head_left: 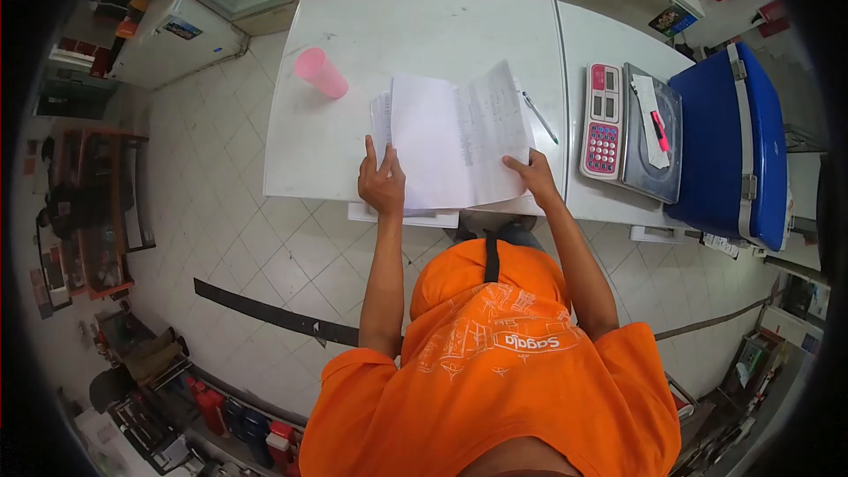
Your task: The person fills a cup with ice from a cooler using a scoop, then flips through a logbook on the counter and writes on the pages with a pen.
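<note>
A stack of white paper sheets (427, 141) lies near the front edge of the white table. My left hand (382, 180) rests at the stack's lower left edge, fingers pointing forward and partly apart; whether it grips the sheets is unclear. At the right, my right hand (533, 178) pinches the lower right edge of a sheet with handwriting (496, 128), which is lifted and curved. Just right of the papers lies a pen (540, 117). A pink plastic cup (321, 73) is on its side or tilted in view, left of the stack.
On the right, a pink-and-white digital scale (604, 124) has a paper strip and a pink marker (659, 131) on its metal plate. Beyond it stands a blue cooler box (733, 146). The white table (424, 26) has a seam between two tops. Tiled floor surrounds it.
</note>
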`<state>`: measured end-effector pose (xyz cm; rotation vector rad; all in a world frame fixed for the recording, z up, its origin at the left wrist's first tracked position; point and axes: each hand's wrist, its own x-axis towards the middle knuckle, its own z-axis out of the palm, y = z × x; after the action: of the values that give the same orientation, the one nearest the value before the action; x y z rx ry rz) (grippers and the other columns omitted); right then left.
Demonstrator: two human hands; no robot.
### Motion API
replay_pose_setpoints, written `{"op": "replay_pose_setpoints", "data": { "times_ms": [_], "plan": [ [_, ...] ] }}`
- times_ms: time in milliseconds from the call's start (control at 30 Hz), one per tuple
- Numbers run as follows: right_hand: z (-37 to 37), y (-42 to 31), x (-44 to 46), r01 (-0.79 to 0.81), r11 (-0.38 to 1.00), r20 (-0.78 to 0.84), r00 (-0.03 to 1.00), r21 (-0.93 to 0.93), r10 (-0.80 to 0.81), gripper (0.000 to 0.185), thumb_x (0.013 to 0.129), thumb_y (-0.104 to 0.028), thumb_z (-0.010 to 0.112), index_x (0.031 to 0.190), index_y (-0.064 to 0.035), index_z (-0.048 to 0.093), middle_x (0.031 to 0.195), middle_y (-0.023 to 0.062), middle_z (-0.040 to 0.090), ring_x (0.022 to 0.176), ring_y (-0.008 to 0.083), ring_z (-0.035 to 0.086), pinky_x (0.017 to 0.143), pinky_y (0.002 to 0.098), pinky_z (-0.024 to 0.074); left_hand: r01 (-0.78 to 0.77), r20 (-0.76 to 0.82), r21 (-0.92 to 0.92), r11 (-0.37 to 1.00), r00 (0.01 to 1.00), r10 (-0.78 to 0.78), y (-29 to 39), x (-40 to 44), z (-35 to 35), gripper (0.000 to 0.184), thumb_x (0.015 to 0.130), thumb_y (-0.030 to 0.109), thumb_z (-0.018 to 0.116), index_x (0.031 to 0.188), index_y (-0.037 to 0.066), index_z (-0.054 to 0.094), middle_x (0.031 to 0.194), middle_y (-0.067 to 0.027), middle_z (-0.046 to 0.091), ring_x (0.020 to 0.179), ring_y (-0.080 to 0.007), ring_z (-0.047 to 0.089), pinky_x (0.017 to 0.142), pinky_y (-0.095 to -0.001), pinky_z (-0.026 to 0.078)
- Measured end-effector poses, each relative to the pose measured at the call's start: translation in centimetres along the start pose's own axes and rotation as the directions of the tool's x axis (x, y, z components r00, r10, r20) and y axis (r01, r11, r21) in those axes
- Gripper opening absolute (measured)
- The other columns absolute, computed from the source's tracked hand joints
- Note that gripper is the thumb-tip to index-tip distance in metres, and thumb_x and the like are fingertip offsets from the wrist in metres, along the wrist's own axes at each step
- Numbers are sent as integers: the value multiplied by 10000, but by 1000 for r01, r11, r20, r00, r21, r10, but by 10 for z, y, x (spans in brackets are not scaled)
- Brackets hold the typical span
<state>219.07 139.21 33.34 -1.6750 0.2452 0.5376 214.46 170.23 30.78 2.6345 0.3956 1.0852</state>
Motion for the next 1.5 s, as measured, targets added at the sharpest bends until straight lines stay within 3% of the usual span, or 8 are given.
{"op": "replay_pose_setpoints", "data": {
  "times_ms": [333, 467, 600, 667, 767, 1033, 1267, 1500],
  "plan": [
    [5, -9, 4, 85, 978, -24, 996, -191, -91, 405, 983, -323, 608, 1196, 16, 675, 1001, 111, 720, 886, 199, 674, 790, 349, 525, 580, 439, -516, 630, 811, -386, 66, 17, -30, 130, 887, 51, 707, 1010, 27, 740, 1054, -114, 753, 975, -215, 712, 854, -336, 551],
    [2, -13, 10, -46, 980, -97, 993, 195, 66, 476, 1018, -397, 549, 1226, 16, 664, 1063, 96, 715, 928, 179, 671, 798, 315, 518, 858, 862, -497, 127, 473, 179, 130, 13, -21, 246, 937, 146, 697, 1159, 42, 672, 1314, -89, 655, 1064, -180, 635, 957, -324, 495],
    [-15, -34, -2, 59, 993, -86, 994, -105, -69, 431, 952, -347, 659, 1156, 30, 704, 971, 118, 744, 836, 178, 686, 755, 334, 525, 806, 830, -534, 257, 440, 344, 125, -13, -11, 378, 906, 169, 735, 1245, 33, 640, 1273, -122, 669, 1131, -259, 648, 1019, -378, 480],
    [-37, 12, 18, 128, 874, -120, 971, -468, -207, 332, 885, -269, 727, 1055, 15, 747, 844, 136, 751, 739, 190, 690, 716, 350, 528, 464, 651, -602, 650, 757, 62, 95, -36, -2, 478, 872, 174, 764, 1298, 28, 606, 1256, -150, 665, 1179, -310, 621, 1051, -408, 458],
    [-37, 23, 10, 44, 922, -210, 969, -385, -134, 302, 887, -256, 712, 1040, 2, 750, 831, 157, 744, 731, 204, 692, 708, 353, 523, 369, 517, -110, 923, 814, -263, 46, -64, 6, 966, 754, 331, 862, 1461, -95, 361, 1520, -305, 359, 1409, -452, 347, 1167, -494, 299],
    [-26, 36, 9, 98, 916, -217, 956, -390, -195, 284, 924, -225, 679, 1067, 15, 725, 865, 146, 736, 773, 212, 679, 717, 344, 508, 378, 626, 141, 915, 682, -378, 52, -33, -11, 988, 737, 341, 880, 1472, -73, 367, 1530, -282, 391, 1415, -423, 371, 1133, -494, 324],
    [-27, 33, 6, 142, 887, -200, 947, -440, -251, 280, 965, -198, 660, 1100, 40, 716, 831, 75, 722, 725, 100, 613, 678, 300, 481, 490, 348, -307, 816, 856, -382, 27, -22, -6, 320, 793, 225, 844, 931, -25, 699, 809, -149, 724, 760, -328, 699, 723, -383, 543],
    [-26, 27, 3, 217, 866, -196, 922, -451, -333, 303, 938, -241, 650, 1096, 12, 702, 916, 206, 733, 833, 248, 705, 766, 366, 521, 815, 848, -454, 361, 519, -105, 74, 8, -37, 381, 1046, 299, 578, 1030, -61, 701, 877, -67, 713, 779, -94, 580, 721, -289, 500]
  ]
}}
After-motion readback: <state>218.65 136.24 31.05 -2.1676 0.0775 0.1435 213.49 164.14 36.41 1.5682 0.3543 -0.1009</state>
